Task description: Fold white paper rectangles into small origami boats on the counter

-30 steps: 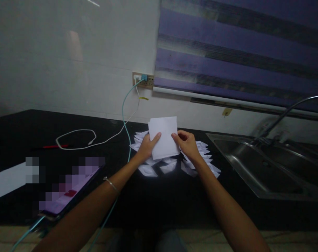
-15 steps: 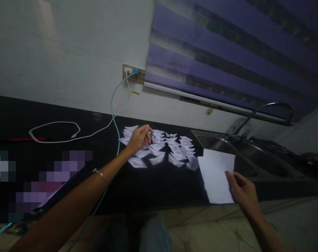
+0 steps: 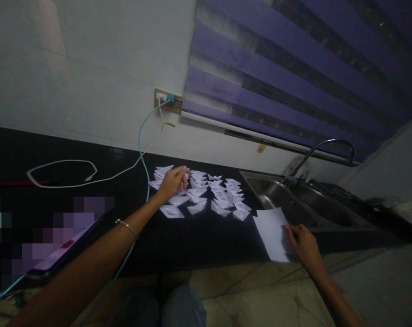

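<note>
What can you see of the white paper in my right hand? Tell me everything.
The white paper looks plain, thin and unfolded, roughly rectangular, darker toward its lower right. The right hand grips its right edge. It sits near the front edge of the black counter, nearer than the sink, right of the paper boats. Whether it touches the counter is unclear, as is the sheet count.

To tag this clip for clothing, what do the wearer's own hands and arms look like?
The left hand and right hand are ungloved, with no sleeves visible on the forearms. A thin, silvery bracelet circles the left wrist; none shows on the right.
</note>
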{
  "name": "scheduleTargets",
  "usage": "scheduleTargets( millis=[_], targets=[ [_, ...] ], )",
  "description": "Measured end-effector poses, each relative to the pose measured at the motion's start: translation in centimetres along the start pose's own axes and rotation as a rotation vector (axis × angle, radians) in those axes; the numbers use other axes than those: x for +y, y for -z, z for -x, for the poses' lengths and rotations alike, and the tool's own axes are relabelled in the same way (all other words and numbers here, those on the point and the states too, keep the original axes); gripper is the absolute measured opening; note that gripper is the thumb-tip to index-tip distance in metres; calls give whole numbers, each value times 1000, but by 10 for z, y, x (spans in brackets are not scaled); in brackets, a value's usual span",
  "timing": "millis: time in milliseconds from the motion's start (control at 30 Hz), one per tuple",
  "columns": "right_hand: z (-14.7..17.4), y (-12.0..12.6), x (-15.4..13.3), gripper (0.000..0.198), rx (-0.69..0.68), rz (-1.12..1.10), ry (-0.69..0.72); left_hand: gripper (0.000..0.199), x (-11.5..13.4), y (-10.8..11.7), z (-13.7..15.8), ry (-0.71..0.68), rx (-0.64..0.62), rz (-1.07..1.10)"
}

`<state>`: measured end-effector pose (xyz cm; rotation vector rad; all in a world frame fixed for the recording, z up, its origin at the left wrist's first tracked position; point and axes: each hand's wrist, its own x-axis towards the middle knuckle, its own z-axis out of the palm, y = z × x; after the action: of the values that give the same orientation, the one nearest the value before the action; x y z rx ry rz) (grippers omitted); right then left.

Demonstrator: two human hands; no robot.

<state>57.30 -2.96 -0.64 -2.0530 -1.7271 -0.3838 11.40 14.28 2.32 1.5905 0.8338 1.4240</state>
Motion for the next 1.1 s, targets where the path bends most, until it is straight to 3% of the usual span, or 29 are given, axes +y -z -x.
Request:
scheduleTargets(
  millis=[267,633,967,1100],
  targets=[
    [-11,17,-6,55,106,-189,-150,44,9,0,2,5,0,-39],
    [-2,3,14,55,-28,-188,-130,42,1,5,-1,0,-24,-72],
    [1,16,14,63,175,-210,-55,47,1,8,-4,-34,30,-61],
    [-8,35,-17,62,412,-273,-151,47,2,6,-4,-79,36,-71]
  ],
)
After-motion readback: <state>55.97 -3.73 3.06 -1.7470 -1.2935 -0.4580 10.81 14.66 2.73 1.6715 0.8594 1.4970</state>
